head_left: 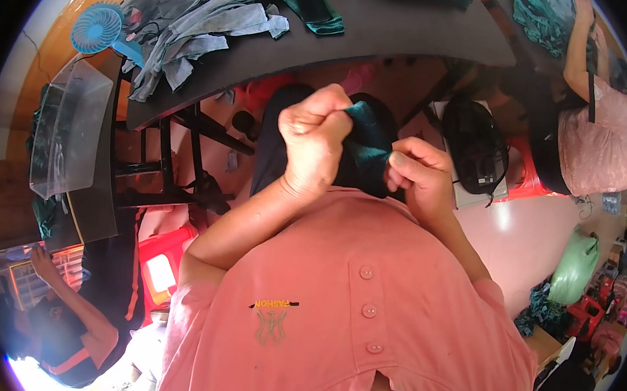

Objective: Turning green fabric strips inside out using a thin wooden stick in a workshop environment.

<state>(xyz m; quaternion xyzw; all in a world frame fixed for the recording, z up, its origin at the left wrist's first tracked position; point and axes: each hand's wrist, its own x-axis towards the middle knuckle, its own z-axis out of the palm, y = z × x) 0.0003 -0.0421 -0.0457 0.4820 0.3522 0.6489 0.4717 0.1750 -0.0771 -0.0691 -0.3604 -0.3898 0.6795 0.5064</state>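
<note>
A small piece of dark green cloth point(369, 135) is stretched between my two hands, above my lap and in front of my pink shirt. My left hand point(316, 134) is closed in a fist around the cloth's left end. On the other side, my right hand point(420, 172) pinches the right edge between thumb and fingers. The part of the cloth inside my left fist is hidden. Beyond my hands lies the dark table point(383, 26), where a heap of grey and green cloth pieces point(194, 24) rests at the left.
A blue fan point(98, 28) stands at the table's left end, above a clear plastic bin point(74, 131). Black table legs point(163, 159) rise to my left. A black bag point(473, 145) sits at my right. Other people work at the right and lower left; a green sack point(575, 266) stands at right.
</note>
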